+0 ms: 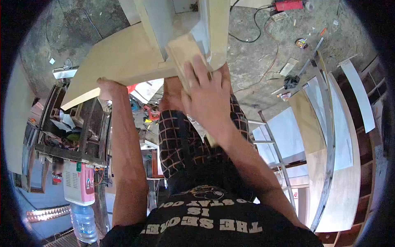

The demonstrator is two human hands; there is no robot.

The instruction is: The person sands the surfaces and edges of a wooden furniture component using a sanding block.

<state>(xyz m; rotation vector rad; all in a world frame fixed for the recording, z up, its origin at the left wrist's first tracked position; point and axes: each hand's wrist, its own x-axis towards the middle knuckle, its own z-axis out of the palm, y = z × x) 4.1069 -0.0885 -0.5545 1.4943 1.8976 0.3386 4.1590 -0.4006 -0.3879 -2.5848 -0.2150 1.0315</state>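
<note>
Workshop interior: a stained concrete floor (247,61) strewn with scraps and a black cord (245,41), pale boards (333,197) and a ladder (272,142) at the right, a pink-and-white water dispenser (78,183) at the lower left. A curved panel (119,57) of pale wood extends leftward in front of the person, at the foot of an upright panel (219,33). The left hand (110,88) grips the curved panel's near edge toward its outer end, thumb above; its other fingers are largely hidden, presumably curled below. This hold, far out from the upright, probably steadies the piece against pressure from the other side. The right hand (205,92) holds a wooden block (181,51), fingers spread across its upper face and thumb along its left side; the flat grasp likely spreads force evenly. The block lies aslant where the two panels meet, its far end reaching between the uprights; whether its underside touches them cannot be told. The knees show just beyond the curved panel's near edge; whether they support it is unclear.
</note>
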